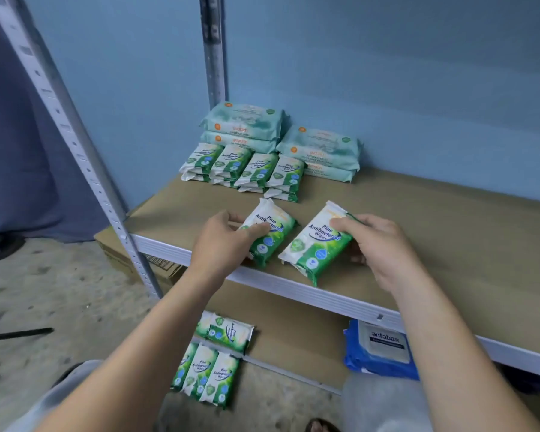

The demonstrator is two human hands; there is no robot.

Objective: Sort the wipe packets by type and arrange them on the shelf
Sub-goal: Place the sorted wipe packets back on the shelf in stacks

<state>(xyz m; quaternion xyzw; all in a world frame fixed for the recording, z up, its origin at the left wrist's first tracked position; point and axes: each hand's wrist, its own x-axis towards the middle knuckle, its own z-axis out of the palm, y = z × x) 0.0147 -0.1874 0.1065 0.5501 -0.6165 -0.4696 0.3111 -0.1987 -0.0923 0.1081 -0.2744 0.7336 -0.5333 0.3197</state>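
Hands work at the shelf (449, 238); left hand (223, 241) curls round 1 green pine packet (273, 227); right hand (379, 244) pinches a 2nd pine packet (314, 252) just beside it.

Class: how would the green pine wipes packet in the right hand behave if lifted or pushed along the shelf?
The packet is probably soft and slightly floppy: its wrapper looks puffy with crimped ends. Likely light, as the right hand grips just one side. Flat, so it should slide, not roll.

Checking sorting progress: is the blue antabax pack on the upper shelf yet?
No, the blue antabax pack lies on the lower shelf.
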